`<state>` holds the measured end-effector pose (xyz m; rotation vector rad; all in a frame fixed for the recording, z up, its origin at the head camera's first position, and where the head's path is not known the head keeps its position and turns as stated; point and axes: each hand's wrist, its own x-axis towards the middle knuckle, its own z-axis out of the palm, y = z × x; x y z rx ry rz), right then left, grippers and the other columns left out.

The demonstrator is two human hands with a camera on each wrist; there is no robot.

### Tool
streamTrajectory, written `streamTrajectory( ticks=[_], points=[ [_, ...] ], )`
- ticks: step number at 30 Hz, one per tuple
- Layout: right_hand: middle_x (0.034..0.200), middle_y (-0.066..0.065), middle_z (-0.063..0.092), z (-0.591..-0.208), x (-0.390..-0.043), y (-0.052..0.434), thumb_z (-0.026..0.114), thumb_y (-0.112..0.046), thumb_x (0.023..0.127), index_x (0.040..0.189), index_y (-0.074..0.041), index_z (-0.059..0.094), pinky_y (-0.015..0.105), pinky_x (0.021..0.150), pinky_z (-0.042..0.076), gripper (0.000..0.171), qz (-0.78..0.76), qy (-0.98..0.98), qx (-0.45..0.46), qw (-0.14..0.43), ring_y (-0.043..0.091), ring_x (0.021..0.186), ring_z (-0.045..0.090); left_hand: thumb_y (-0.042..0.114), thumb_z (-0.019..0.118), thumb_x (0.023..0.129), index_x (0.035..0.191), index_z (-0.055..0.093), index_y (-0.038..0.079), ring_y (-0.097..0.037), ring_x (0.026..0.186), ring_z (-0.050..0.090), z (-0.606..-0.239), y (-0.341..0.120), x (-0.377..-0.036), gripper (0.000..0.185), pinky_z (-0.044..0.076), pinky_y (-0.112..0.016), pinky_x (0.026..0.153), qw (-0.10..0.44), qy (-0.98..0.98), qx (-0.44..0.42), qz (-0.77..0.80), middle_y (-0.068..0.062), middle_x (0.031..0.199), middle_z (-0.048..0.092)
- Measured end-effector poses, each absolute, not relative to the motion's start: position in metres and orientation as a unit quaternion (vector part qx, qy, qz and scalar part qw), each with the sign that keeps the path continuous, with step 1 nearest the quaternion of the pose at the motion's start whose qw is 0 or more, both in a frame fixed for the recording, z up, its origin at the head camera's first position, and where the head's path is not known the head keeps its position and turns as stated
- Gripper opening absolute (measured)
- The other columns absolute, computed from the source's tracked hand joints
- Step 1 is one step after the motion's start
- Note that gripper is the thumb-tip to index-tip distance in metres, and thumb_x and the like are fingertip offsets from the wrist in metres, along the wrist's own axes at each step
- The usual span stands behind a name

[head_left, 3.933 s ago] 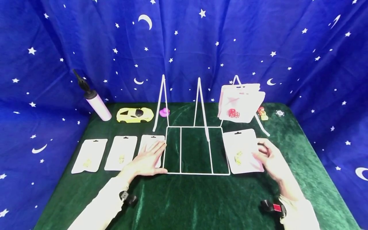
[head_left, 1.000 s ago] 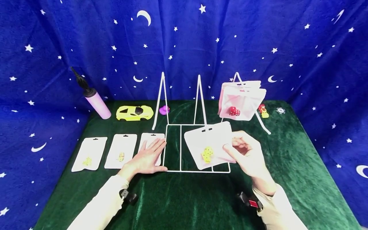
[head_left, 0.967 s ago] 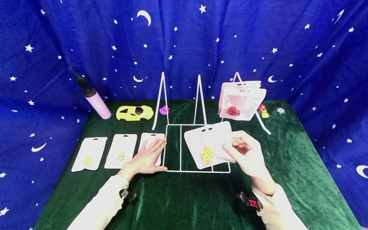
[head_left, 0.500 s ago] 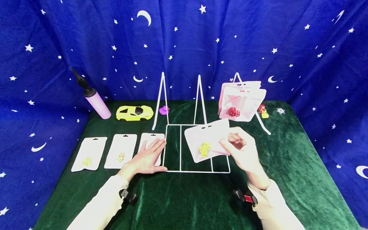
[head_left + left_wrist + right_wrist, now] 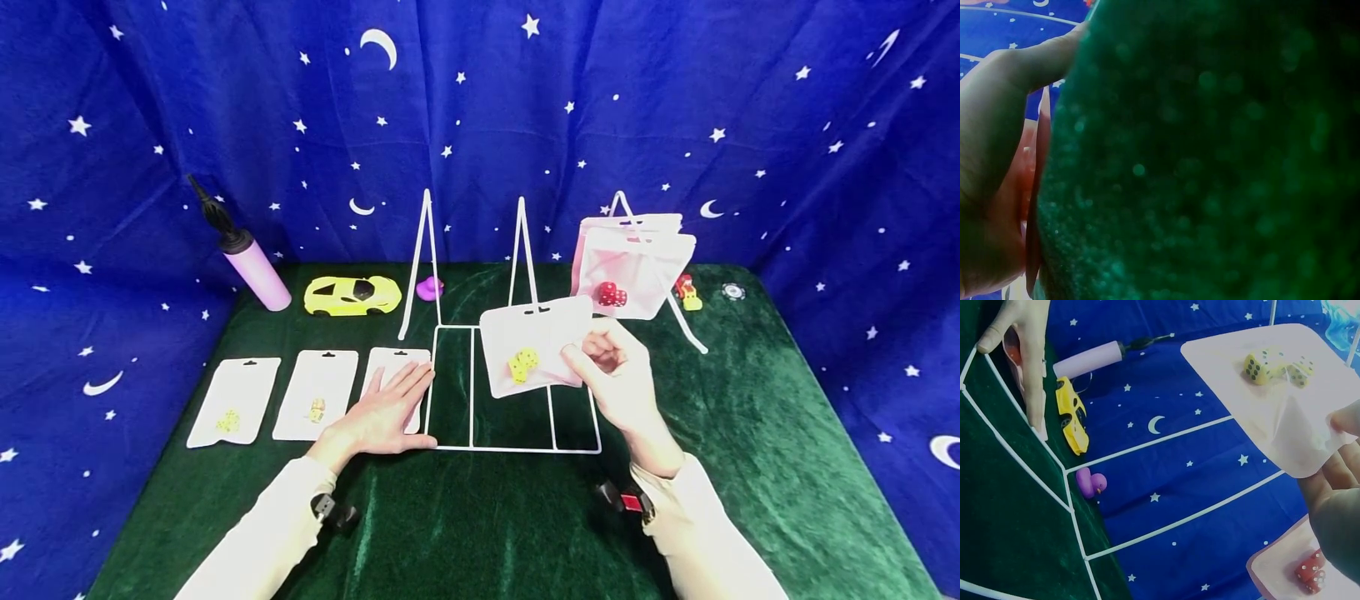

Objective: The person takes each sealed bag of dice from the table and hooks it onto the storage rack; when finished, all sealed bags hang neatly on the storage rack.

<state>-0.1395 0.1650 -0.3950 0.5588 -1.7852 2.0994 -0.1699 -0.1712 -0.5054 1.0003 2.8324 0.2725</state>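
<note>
My right hand (image 5: 622, 375) pinches the right edge of a white resealable pouch (image 5: 558, 337) between thumb and fingers. Yellow dice (image 5: 522, 365) show through its front, also in the right wrist view. The pouch hangs over the base of a white wire display rack (image 5: 472, 392), its hang hole overlapping the middle prong (image 5: 521, 208) in the head view. My left hand (image 5: 382, 417) lies flat, fingers spread, over the rack's left edge and a third pouch (image 5: 382, 358), partly hidden. On the right prong (image 5: 619, 198) hang pouches, the front one (image 5: 648, 267) with red dice (image 5: 612, 294).
Two more pouches, a left one (image 5: 243, 387) and a middle one (image 5: 322, 375), lie on the green cloth. Behind stand a pink hand pump (image 5: 258, 271), yellow toy car (image 5: 352, 296) and purple duck (image 5: 429, 288). A small red-and-yellow toy (image 5: 687, 293) and a chip (image 5: 733, 291) lie far right.
My right hand has lifted the yellow-dice pouch from the right of the rack and carried it left to the middle prong, then higher and farther back. The left hand has stayed put.
</note>
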Motion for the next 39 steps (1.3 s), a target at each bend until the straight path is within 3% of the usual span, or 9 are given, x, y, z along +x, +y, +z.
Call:
streamTrajectory(
  ticks=[5, 12, 19, 29, 39],
  points=[
    [0.086, -0.009, 0.074, -0.395, -0.145, 0.163, 0.060, 0.020, 0.081, 0.096, -0.019, 0.067, 0.013, 0.062, 0.053, 0.042, 0.738, -0.633, 0.166, 0.163, 0.001, 0.077, 0.070, 0.075, 0.057, 0.080, 0.155, 0.025, 0.011, -0.026, 0.151, 0.015, -0.506, -0.171, -0.170, 0.103, 0.011, -0.066, 0.115, 0.064, 0.938, 0.330, 0.090, -0.004, 0.163, 0.019],
    [0.090, -0.008, 0.075, -0.395, -0.155, 0.162, 0.069, 0.005, 0.085, 0.098, -0.018, 0.067, 0.015, 0.068, 0.055, 0.027, 0.736, -0.635, 0.159, 0.172, 0.004, 0.082, 0.071, 0.075, 0.056, 0.080, 0.155, 0.025, 0.011, -0.026, 0.151, 0.016, -0.504, -0.171, -0.169, 0.103, 0.011, -0.066, 0.115, 0.061, 0.937, 0.333, 0.090, -0.005, 0.163, 0.020],
    [0.085, -0.007, 0.074, -0.394, -0.168, 0.156, 0.063, 0.014, 0.084, 0.097, -0.015, 0.064, 0.015, 0.068, 0.053, 0.031, 0.757, -0.607, 0.173, 0.170, 0.003, 0.079, 0.070, 0.075, 0.057, 0.080, 0.155, 0.024, 0.012, -0.026, 0.151, 0.015, -0.504, -0.172, -0.170, 0.103, 0.011, -0.066, 0.115, 0.064, 0.937, 0.330, 0.091, -0.004, 0.163, 0.019],
    [0.088, -0.007, 0.073, -0.394, -0.182, 0.147, 0.076, -0.006, 0.084, 0.098, -0.016, 0.064, 0.017, 0.077, 0.054, 0.021, 0.773, -0.583, 0.176, 0.177, 0.006, 0.082, 0.069, 0.077, 0.054, 0.080, 0.156, 0.022, 0.013, -0.023, 0.152, 0.010, -0.509, -0.173, -0.170, 0.104, 0.007, -0.065, 0.116, 0.072, 0.938, 0.326, 0.090, -0.002, 0.164, 0.016],
    [0.087, -0.010, 0.073, -0.394, -0.194, 0.140, 0.065, 0.010, 0.085, 0.098, -0.019, 0.064, 0.016, 0.074, 0.053, 0.031, 0.767, -0.592, 0.155, 0.193, 0.003, 0.080, 0.068, 0.074, 0.058, 0.080, 0.154, 0.027, 0.010, -0.026, 0.151, 0.016, -0.507, -0.172, -0.169, 0.103, 0.012, -0.067, 0.114, 0.047, 0.936, 0.337, 0.096, -0.005, 0.163, 0.021]
  ],
)
